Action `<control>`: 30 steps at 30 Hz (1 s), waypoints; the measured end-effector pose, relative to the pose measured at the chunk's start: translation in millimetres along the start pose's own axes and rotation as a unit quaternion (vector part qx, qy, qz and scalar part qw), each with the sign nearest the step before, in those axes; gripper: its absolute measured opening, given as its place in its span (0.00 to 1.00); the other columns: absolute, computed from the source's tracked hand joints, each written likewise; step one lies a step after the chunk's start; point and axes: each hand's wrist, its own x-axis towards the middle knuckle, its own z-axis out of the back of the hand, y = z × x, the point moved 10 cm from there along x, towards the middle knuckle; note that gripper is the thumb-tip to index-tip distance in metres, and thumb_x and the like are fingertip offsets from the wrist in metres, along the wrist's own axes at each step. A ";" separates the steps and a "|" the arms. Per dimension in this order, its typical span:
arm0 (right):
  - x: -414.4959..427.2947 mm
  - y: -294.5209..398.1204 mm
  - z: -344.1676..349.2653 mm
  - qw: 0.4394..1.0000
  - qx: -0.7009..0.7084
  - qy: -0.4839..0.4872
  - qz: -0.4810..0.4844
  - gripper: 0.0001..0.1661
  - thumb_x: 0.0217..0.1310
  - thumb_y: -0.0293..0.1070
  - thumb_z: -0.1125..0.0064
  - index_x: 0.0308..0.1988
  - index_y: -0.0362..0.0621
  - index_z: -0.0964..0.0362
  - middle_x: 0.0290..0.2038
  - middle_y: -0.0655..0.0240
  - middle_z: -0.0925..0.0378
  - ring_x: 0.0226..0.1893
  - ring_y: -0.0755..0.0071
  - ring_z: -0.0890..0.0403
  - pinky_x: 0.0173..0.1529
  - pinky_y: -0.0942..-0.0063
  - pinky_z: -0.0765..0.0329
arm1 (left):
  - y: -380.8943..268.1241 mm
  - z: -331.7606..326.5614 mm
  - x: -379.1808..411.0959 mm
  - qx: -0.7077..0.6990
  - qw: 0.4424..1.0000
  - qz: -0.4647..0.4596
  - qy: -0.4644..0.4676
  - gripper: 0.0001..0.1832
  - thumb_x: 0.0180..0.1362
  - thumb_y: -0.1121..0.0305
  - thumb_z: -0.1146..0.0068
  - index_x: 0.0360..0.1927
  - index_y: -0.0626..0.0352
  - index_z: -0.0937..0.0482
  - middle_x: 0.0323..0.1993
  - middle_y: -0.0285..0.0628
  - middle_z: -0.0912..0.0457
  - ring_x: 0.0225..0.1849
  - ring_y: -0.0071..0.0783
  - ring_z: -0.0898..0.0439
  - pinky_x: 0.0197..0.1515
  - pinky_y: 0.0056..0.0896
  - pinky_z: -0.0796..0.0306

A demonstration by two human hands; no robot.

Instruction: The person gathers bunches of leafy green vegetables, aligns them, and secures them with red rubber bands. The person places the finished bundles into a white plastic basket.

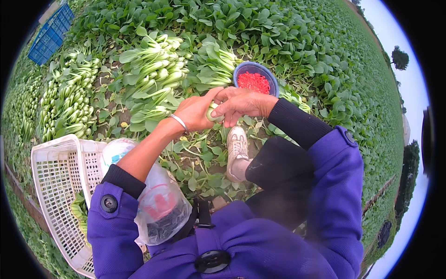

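Observation:
Pale-stalked bok choy is held in front of me, its leaves mostly hidden behind my hands. My left hand, with a silver bangle at the wrist, wraps around it from the left. From the right, my right hand has its thumb pressed on the stalks and its fingers curled close by. Whether anything small is pinched in those fingers cannot be made out. Just beyond my right hand stands a blue plastic bowl, partly covered by it, holding many small red strips.
Harvested bok choy lies in a pile, a smaller pile and rows at left. A white perforated plastic crate and a plastic bag sit by my left arm. A blue crate stands far left. Growing plants spread ahead and right.

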 end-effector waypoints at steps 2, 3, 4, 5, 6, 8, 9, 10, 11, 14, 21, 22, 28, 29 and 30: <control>17.6 -9.4 10.3 0.997 0.034 0.070 0.003 0.25 0.53 0.38 0.36 0.46 0.34 0.32 0.36 0.59 0.21 0.28 0.68 0.17 0.31 0.75 0.19 | 13.4 2.2 1.6 -0.092 0.995 0.010 -0.041 0.42 0.36 0.68 0.37 0.61 0.50 0.38 0.37 0.51 0.19 0.40 0.52 0.20 0.42 0.43 0.27; 25.7 -9.3 24.9 0.997 0.035 0.068 0.011 0.22 0.53 0.38 0.36 0.44 0.35 0.31 0.35 0.60 0.21 0.29 0.69 0.17 0.31 0.75 0.19 | 18.5 7.4 0.4 -0.132 0.989 0.032 -0.058 0.39 0.36 0.69 0.38 0.59 0.51 0.35 0.37 0.51 0.19 0.40 0.51 0.20 0.42 0.42 0.27; 35.7 -8.8 42.1 0.997 0.040 0.065 0.019 0.19 0.53 0.37 0.36 0.41 0.37 0.30 0.34 0.61 0.21 0.31 0.70 0.17 0.31 0.75 0.18 | 24.3 17.4 0.5 -0.135 0.984 0.040 -0.106 0.33 0.37 0.69 0.38 0.54 0.53 0.29 0.36 0.50 0.19 0.39 0.47 0.19 0.43 0.39 0.27; 47.2 -9.4 61.4 0.997 0.043 0.061 0.027 0.16 0.53 0.37 0.36 0.39 0.38 0.29 0.33 0.62 0.21 0.32 0.70 0.17 0.31 0.75 0.18 | 32.3 21.3 1.0 -0.158 0.979 0.065 -0.108 0.29 0.38 0.71 0.39 0.50 0.54 0.26 0.33 0.45 0.19 0.34 0.37 0.19 0.41 0.33 0.27; 65.1 -18.7 107.1 0.996 -0.062 -0.056 0.042 0.15 0.53 0.36 0.38 0.38 0.37 0.27 0.35 0.59 0.21 0.34 0.65 0.17 0.33 0.71 0.19 | 33.5 26.3 2.3 -0.198 0.970 0.081 -0.112 0.27 0.38 0.72 0.40 0.49 0.55 0.26 0.32 0.41 0.21 0.32 0.30 0.22 0.39 0.29 0.28; 96.2 -43.0 202.5 0.898 -0.347 -0.267 0.034 0.13 0.52 0.34 0.42 0.37 0.36 0.26 0.37 0.52 0.20 0.37 0.53 0.18 0.38 0.62 0.20 | 34.8 28.8 4.1 -0.302 0.940 0.111 -0.117 0.25 0.40 0.76 0.42 0.47 0.55 0.25 0.28 0.33 0.25 0.28 0.17 0.29 0.34 0.20 0.31; 105.2 -47.9 239.8 0.783 -0.514 -0.349 0.013 0.14 0.51 0.32 0.45 0.38 0.36 0.26 0.38 0.49 0.21 0.38 0.47 0.19 0.40 0.57 0.22 | 35.1 32.4 4.4 -0.328 0.928 0.117 -0.136 0.24 0.40 0.76 0.42 0.47 0.55 0.25 0.27 0.31 0.27 0.28 0.16 0.29 0.32 0.20 0.32; 112.8 -52.0 260.1 0.773 -0.501 -0.389 0.024 0.14 0.50 0.31 0.46 0.37 0.36 0.26 0.38 0.47 0.22 0.39 0.43 0.20 0.43 0.55 0.23 | 39.4 35.0 3.0 -0.340 0.921 0.124 -0.146 0.25 0.40 0.76 0.42 0.47 0.54 0.25 0.27 0.30 0.27 0.28 0.17 0.29 0.32 0.20 0.32; 111.8 -55.9 278.6 0.760 -0.486 -0.431 0.030 0.14 0.48 0.30 0.48 0.37 0.36 0.26 0.39 0.45 0.22 0.39 0.40 0.21 0.45 0.52 0.25 | 43.0 35.2 4.2 -0.354 0.914 0.129 -0.153 0.25 0.40 0.76 0.42 0.47 0.54 0.26 0.26 0.30 0.28 0.28 0.17 0.29 0.32 0.20 0.32; 126.0 -51.6 284.0 0.735 -0.528 -0.422 0.056 0.13 0.47 0.33 0.46 0.35 0.38 0.30 0.35 0.49 0.22 0.41 0.42 0.23 0.46 0.52 0.27 | 46.2 38.6 4.7 -0.364 0.903 0.166 -0.157 0.26 0.42 0.74 0.36 0.48 0.55 0.27 0.27 0.29 0.29 0.29 0.17 0.29 0.33 0.20 0.32; 166.4 -71.3 281.0 0.740 -0.536 -0.406 0.007 0.21 0.42 0.39 0.39 0.39 0.43 0.27 0.35 0.55 0.22 0.43 0.48 0.24 0.46 0.54 0.30 | 70.1 44.6 6.7 -0.298 0.910 0.180 -0.227 0.22 0.45 0.76 0.38 0.47 0.57 0.24 0.27 0.28 0.25 0.24 0.13 0.31 0.29 0.16 0.34; 164.6 -69.2 279.8 0.741 -0.538 -0.401 0.013 0.20 0.42 0.39 0.39 0.39 0.44 0.27 0.35 0.56 0.22 0.43 0.49 0.24 0.46 0.54 0.30 | 71.0 46.7 6.3 -0.295 0.909 0.182 -0.232 0.23 0.46 0.77 0.40 0.49 0.57 0.25 0.25 0.29 0.25 0.23 0.14 0.30 0.27 0.15 0.34; 115.6 -24.9 245.4 0.750 -0.434 -0.460 0.192 0.22 0.45 0.40 0.41 0.40 0.40 0.31 0.36 0.52 0.23 0.41 0.45 0.25 0.45 0.54 0.28 | 60.2 63.5 6.6 -0.367 0.877 0.126 -0.284 0.27 0.48 0.81 0.46 0.56 0.61 0.29 0.34 0.39 0.19 0.29 0.18 0.24 0.34 0.19 0.28; 112.5 -15.9 233.7 0.781 -0.400 -0.435 0.202 0.21 0.45 0.39 0.41 0.40 0.40 0.32 0.36 0.52 0.24 0.40 0.45 0.24 0.44 0.55 0.28 | 60.0 68.2 3.9 -0.367 0.874 0.111 -0.298 0.28 0.49 0.81 0.47 0.57 0.62 0.29 0.36 0.41 0.18 0.31 0.19 0.23 0.37 0.19 0.27; 101.5 -0.2 217.8 0.809 -0.365 -0.410 0.210 0.21 0.46 0.37 0.41 0.41 0.40 0.33 0.36 0.51 0.24 0.39 0.45 0.24 0.44 0.55 0.28 | 57.4 70.7 4.4 -0.354 0.884 0.097 -0.289 0.29 0.48 0.82 0.48 0.59 0.63 0.31 0.44 0.44 0.19 0.41 0.23 0.22 0.50 0.25 0.28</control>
